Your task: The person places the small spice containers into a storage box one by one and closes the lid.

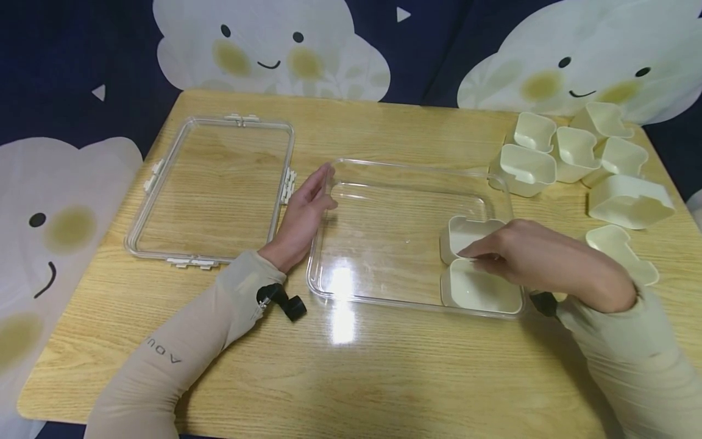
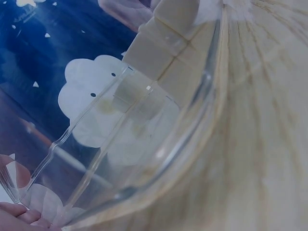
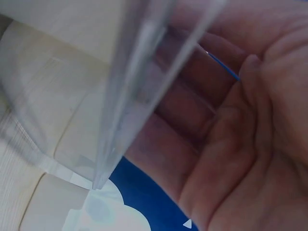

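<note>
Two beige fabric sleeves, left [image 1: 181, 347] with dark lettering and right [image 1: 647, 366], lowermost and nearest the head camera; black wrist strap [image 1: 280, 300] at the left cuff. Left hand [image 1: 301, 213]: gripping the left short wall of a clear, rectangular plastic box [image 1: 395, 303] with rounded corners, thumb and fingers on either side of the wall. Right hand [image 1: 526, 253]: reaching in over the right end of the box, finger and thumb narrowed and, by appearance, pinching where two bins meet. Contents of box: two cream plastic bins with rounded corners, both mouth up at its right end, namely the near bin [image 1: 479, 296], in the near right corner, and the far bin [image 1: 455, 225], directly behind it. Remainder of box floor to the left: bare. Outside, on the right of the light wood-grain table [image 1: 356, 384]: seven like bins, loosely clustered [image 1: 573, 152], the nearest partly hidden by the right arm. On the left: one clear rectangular lid [image 1: 148, 254] with white clips on all four sides, lying flat, off the box. Step in hand, as judged: seating bins side by side in the box. Next move, as judged: press the pair snug against the end wall, release, then fetch another bin from the cluster, left hand steadying the box.
</note>
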The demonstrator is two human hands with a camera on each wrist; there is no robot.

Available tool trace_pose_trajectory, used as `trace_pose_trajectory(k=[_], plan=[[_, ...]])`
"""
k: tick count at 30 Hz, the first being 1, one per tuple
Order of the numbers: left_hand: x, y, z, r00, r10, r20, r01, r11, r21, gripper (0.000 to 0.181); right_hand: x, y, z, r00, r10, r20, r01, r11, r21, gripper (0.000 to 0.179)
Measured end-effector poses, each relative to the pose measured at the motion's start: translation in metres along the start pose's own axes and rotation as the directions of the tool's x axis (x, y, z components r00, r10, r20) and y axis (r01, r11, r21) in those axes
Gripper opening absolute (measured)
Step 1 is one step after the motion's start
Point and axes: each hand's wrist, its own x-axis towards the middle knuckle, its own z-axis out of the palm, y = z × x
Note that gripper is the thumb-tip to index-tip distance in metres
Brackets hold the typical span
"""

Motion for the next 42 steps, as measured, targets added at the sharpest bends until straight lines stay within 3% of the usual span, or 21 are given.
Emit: trace_pose_trajectory(k=[13,28,34,42], plan=[[0.001,0.000,0.000,1.000,0.000,0.000,0.000,1.000,0.004,0.077,0.000,0.002,0.002,0.999,-0.030,-0.036,0.030,0.999,0.011,0.028],[0.001,-0.001,0.001,1.000,0.000,-0.005,0.000,1.000,-0.007,0.077,-0.002,0.000,0.001,0.999,0.031,0.028,-0.032,0.999,0.020,0.031],[0.000,-0.001,0.001,1.000,0.000,-0.003,0.000,1.000,-0.006,0.077,-0.004,-0.002,-0.003,0.992,0.097,0.084,-0.100,0.994,0.033,0.035],[0.000,-0.001,0.000,1.000,-0.005,-0.007,0.005,1.000,-0.010,0.077,-0.013,-0.001,-0.013,0.993,0.116,0.031,-0.117,0.992,0.038,0.036]])
